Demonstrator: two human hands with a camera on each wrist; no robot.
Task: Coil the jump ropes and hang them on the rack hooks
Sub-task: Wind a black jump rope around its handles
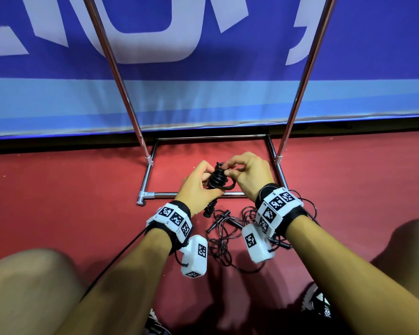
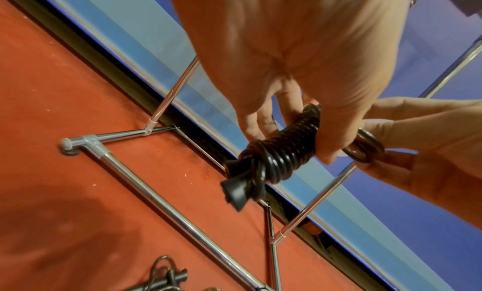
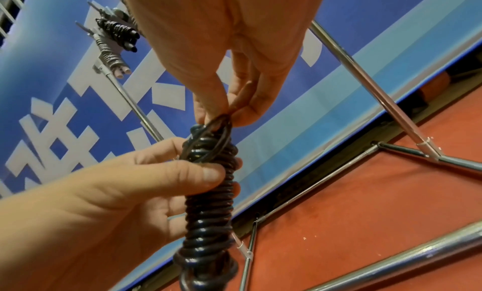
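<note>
My left hand [image 1: 198,187] held the coiled rope [image 1: 217,178] with fingers and thumb curled around its middle, so this grip was closed on it. My right hand [image 1: 248,175] pinched a loose loop [image 3: 218,123] at the top end of the coil between thumb and fingertips. The coil stood nearly upright above the red floor [image 1: 70,189], over the front bar of the rack [image 1: 194,195]. More ropes [image 1: 228,234] lay tangled on the floor between my wrists. Two coiled ropes [image 3: 116,30] hung high on the rack.
</note>
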